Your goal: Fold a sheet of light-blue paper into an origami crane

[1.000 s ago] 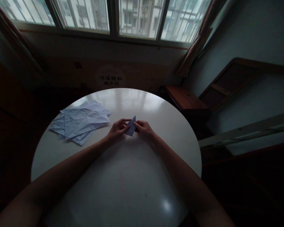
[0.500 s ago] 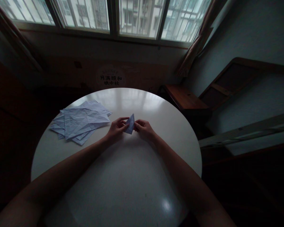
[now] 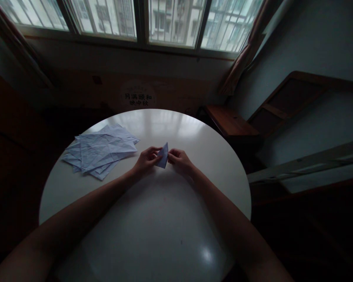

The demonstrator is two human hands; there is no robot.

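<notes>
Windows [image 3: 170, 23], barred on the outside, are seen beyond the work area, and a curtain [image 3: 242, 64] is hung at their right end. Below them, a wide brown panel [image 3: 179, 88] is printed with dark characters. A white, rounded table [image 3: 159, 219] is placed in front of the panel. A reddish-brown bench [image 3: 231, 121] is positioned just past the table's far right edge. A loose stack of creased pale sheets [image 3: 106, 150] is laid flat near the left edge of the table, with the sheets overlapped at differing angles. The left hand [image 3: 147, 159] and the right hand [image 3: 181, 159] are positioned over the table, nearer its far edge, with the left hand just beside the stack. A small piece of folded paper [image 3: 164, 158] is held between the two hands, with one corner pointed toward the table's far edge. Its left side is pinched between the left thumb and forefinger; its right edge is pinched by the right thumb and forefinger. The remaining fingers are curled and partly hidden, so their spacing cannot be told
</notes>
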